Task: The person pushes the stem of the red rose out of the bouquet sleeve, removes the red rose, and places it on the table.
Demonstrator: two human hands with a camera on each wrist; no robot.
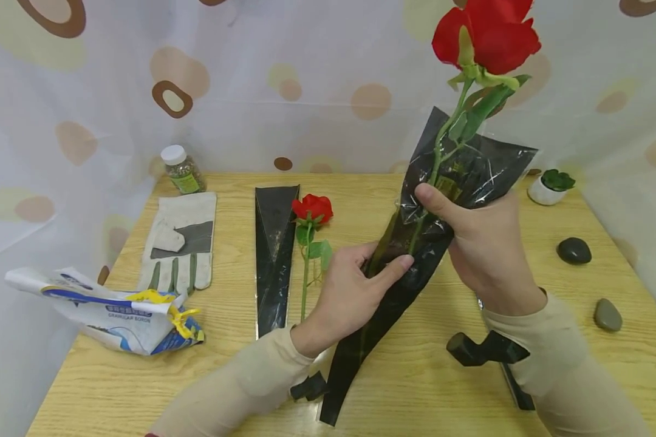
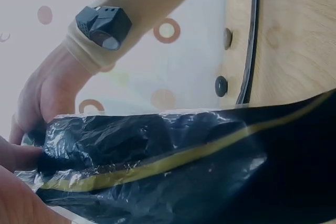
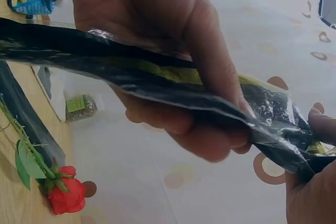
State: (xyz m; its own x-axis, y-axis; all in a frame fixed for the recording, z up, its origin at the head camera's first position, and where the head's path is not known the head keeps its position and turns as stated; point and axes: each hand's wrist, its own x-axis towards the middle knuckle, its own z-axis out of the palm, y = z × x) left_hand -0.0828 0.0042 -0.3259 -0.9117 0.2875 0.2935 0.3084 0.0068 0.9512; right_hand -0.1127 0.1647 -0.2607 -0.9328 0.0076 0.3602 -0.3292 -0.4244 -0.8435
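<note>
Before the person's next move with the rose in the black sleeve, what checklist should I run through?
1. Left hand grips the black sleeve partway along: ok.
2. Right hand grips it nearer the mouth, thumb across the stem: ok.
3. Bloom clear of the sleeve's mouth: ok.
4. Upper leaf fully inside: not ok, it rises past the edge.
5. Stem's lower end seated at the bottom: cannot tell, hidden.
6. Second rose set aside: ok, lying beside the flat sleeve.

We see a makeshift work corner: spotted sheeting (image 1: 317,79) hangs left, right and far around a wooden table (image 1: 443,388). Which building, we cannot tell.
</note>
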